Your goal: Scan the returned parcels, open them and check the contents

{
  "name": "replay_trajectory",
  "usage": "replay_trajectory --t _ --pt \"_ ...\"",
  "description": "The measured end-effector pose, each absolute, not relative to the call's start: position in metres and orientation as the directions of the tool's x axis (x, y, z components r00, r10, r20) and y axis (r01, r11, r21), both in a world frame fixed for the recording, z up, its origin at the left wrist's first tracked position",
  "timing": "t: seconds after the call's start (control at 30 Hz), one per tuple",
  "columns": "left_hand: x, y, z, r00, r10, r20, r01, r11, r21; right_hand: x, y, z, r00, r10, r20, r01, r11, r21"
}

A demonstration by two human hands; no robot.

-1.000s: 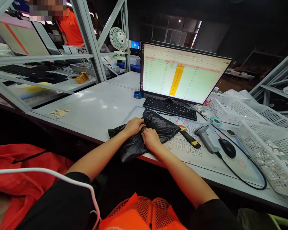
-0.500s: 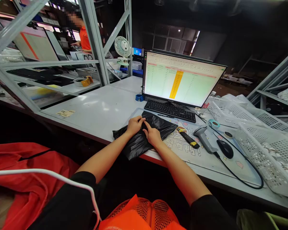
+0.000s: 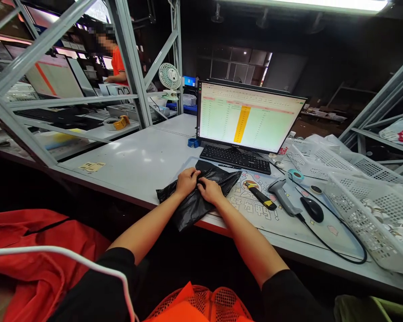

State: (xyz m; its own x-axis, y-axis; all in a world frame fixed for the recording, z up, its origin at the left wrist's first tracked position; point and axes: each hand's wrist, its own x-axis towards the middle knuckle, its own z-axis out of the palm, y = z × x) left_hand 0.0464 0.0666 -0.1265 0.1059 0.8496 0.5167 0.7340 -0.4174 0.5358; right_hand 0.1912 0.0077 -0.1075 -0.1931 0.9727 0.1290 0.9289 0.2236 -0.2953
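A crumpled black plastic bag (image 3: 191, 210) lies at the front edge of the table, part of it hanging over. My left hand (image 3: 187, 181) is closed on the bag's upper middle. Close beside it, my right hand (image 3: 211, 190) grips the same plastic with curled fingers. The two sets of fingertips almost meet, and what is inside the bag is hidden. Right of the bag, a black and yellow utility knife (image 3: 262, 197) rests on a printed desk mat (image 3: 251, 212). A grey barcode scanner (image 3: 284, 197) lies beyond the knife.
Behind the bag stand a keyboard (image 3: 235, 159) and a monitor (image 3: 250, 118). A mouse (image 3: 312, 209) and its cable are at the right, beside a white basket (image 3: 352, 214) holding small bottles. Metal shelf posts (image 3: 129, 62) rise at left; a person in orange (image 3: 118, 62) stands behind them.
My right hand's fingers have curled in, where the index finger was stretched out before. The bag's right part is drawn slightly inward. The camera view has tilted up a little.
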Motion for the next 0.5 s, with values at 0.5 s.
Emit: replay_trajectory --t 0.5 --pt "0.003 0.14 -0.043 -0.15 0.927 0.345 0.913 -0.005 0.409 0.226 -0.125 -0.089 -0.343 0.913 0.221 0.883 0.393 -0.256"
